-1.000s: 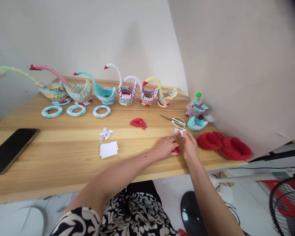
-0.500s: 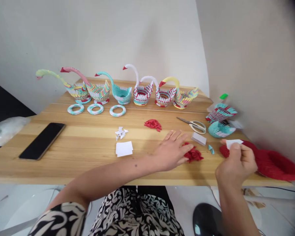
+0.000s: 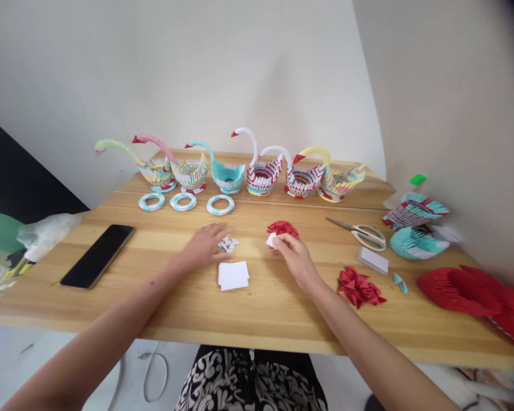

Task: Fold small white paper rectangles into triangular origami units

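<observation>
My right hand (image 3: 294,255) pinches a small white piece of paper (image 3: 271,240) just in front of a pile of red folded paper pieces (image 3: 284,229). My left hand (image 3: 205,244) reaches flat, fingers apart, beside a small heap of white folded paper pieces (image 3: 228,244); its fingertips border the heap, and I cannot tell whether they touch it. Just in front of that heap lies a stack of white paper sheets (image 3: 233,276). A second pile of red folded pieces (image 3: 357,287) rests to the right of my right forearm.
Several folded-paper swans (image 3: 263,174) stand along the back, with paper rings (image 3: 220,205) before them. Scissors (image 3: 364,233), a white block (image 3: 373,260) and red paper work (image 3: 466,291) lie on the right. A phone (image 3: 97,257) is at the left.
My right hand has carried the white paper leftward from the right side to the middle. My left hand has shifted left, from the nearer red pile to the white folded pieces. The view has shifted.
</observation>
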Available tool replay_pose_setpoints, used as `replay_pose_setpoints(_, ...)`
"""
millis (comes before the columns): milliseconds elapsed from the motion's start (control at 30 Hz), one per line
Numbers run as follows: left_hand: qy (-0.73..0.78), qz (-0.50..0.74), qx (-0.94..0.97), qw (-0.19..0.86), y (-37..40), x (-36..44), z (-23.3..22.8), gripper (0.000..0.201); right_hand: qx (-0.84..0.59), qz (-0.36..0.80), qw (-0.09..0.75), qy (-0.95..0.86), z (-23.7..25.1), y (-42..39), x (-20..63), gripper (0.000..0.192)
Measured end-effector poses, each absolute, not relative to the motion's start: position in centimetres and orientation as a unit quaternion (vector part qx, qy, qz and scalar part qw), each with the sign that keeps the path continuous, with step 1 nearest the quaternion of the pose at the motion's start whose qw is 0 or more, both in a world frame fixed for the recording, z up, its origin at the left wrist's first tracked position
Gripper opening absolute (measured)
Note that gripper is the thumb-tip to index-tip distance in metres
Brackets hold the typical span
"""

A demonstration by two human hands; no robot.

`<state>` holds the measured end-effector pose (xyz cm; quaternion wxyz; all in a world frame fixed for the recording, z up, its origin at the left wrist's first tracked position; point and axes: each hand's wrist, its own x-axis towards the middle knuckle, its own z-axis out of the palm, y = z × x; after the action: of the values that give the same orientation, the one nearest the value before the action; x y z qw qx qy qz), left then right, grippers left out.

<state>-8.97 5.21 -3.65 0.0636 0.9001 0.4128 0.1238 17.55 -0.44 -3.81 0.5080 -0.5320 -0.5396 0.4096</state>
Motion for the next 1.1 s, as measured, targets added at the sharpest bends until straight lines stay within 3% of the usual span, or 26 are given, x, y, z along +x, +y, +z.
replay_pose_setpoints(200,0.305,0.158,0.932,0.119,6.0,-6.7,-4.2,0.056,-0.547,0.391,0.465,-0.576,-5.6,3.1,15.3,0.026)
replay_pose_setpoints(367,0.26,0.209,0.926,0.18,6.1,-6.4,-4.6,0.028,-0.539,0.38,0.466,-0.59,-6.0,2.6,15.4,0.029)
replay_pose_setpoints(500,0.228,0.254,0.91,0.236,6.4,-6.7,-5.1,0.024,-0.539,0.382,0.47,-0.586,-6.2,2.3,15.5,0.03)
replay_pose_setpoints(700,0.29,0.332,0.87,0.221,5.4,-7.9,-1.8,0.042,-0.529,0.419,0.472,-0.567,-5.8,2.3,15.5,0.028)
replay_pose_setpoints(800,0.284,0.267,0.899,0.199,2.4,-8.0,-0.3,0.043,-0.515,0.45,0.468,-0.56,-5.5,2.0,15.4,0.027)
replay_pose_setpoints(967,0.341,0.162,0.92,0.103,-2.3,-6.8,-1.3,0.068,-0.509,0.446,0.455,-0.579,-5.3,1.8,15.3,0.027)
replay_pose_setpoints(1100,0.353,0.143,0.919,0.103,-2.3,-6.1,-2.7,0.063,-0.509,0.43,0.451,-0.594,-5.5,1.8,15.4,0.028)
